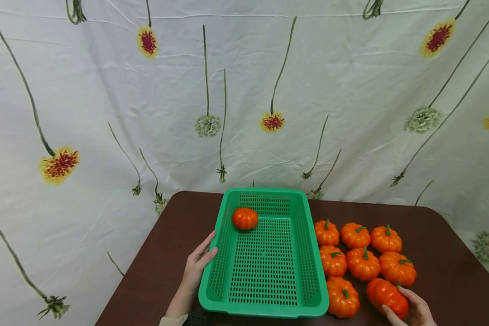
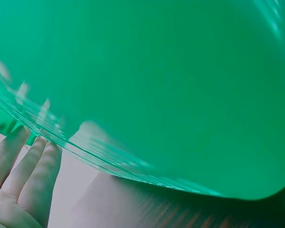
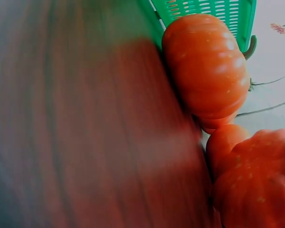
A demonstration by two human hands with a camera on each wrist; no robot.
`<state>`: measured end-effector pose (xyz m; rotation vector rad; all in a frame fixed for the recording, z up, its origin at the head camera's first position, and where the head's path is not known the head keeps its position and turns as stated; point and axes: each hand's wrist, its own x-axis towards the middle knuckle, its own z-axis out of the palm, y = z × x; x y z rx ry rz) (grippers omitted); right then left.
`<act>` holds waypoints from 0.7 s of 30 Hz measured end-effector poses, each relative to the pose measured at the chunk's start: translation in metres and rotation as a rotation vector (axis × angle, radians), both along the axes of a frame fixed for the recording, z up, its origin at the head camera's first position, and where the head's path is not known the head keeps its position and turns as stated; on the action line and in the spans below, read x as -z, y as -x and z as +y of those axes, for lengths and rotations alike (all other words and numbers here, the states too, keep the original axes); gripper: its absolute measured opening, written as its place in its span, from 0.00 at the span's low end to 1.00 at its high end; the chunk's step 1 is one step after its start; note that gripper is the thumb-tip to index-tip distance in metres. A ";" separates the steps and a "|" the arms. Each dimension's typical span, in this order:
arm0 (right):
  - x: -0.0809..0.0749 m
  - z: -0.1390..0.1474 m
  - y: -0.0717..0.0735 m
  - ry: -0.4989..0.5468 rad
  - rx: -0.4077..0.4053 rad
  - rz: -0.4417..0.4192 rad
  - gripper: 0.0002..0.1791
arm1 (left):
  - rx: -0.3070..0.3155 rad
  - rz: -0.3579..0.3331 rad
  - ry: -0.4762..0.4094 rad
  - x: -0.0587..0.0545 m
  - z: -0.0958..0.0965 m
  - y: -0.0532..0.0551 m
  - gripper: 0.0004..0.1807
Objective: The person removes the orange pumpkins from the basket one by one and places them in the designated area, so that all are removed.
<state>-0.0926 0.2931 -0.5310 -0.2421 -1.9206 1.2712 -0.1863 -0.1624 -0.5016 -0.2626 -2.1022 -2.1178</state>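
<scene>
A green plastic basket (image 1: 265, 310) with slotted sides stands on the table, one small orange pumpkin (image 1: 245, 218) in its far left corner. Against the basket's left side lies my left hand (image 1: 196, 265), its fairly straight fingers touching the outer wall, as the left wrist view also shows. My right hand (image 1: 416, 309) holds a pumpkin (image 1: 385, 296) at the front right, thumb on its near side and fingers on its right. That pumpkin (image 3: 256, 183) appears large in the right wrist view, where most of the hand is out of frame.
Several more orange pumpkins (image 1: 363, 264) with green stems sit in rows along the basket's right side. The dark brown table (image 1: 155, 253) meets a white flower-printed cloth (image 1: 252, 90) hanging behind it.
</scene>
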 end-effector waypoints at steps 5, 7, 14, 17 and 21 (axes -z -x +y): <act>0.005 0.000 -0.003 -0.152 -0.017 0.043 0.36 | -0.004 -0.002 0.003 0.000 -0.001 0.000 0.26; 0.005 -0.002 -0.004 -0.157 -0.009 0.057 0.34 | -0.002 -0.003 0.005 0.000 -0.001 0.000 0.26; 0.004 -0.007 -0.010 -0.237 0.024 0.040 0.27 | -0.004 -0.005 0.016 0.000 -0.001 0.000 0.26; 0.004 -0.009 -0.011 -0.280 -0.004 0.055 0.28 | -0.007 -0.003 0.016 0.000 0.000 -0.001 0.26; 0.007 -0.009 -0.010 -0.308 0.016 0.052 0.32 | -0.003 -0.004 0.009 0.000 0.000 0.000 0.26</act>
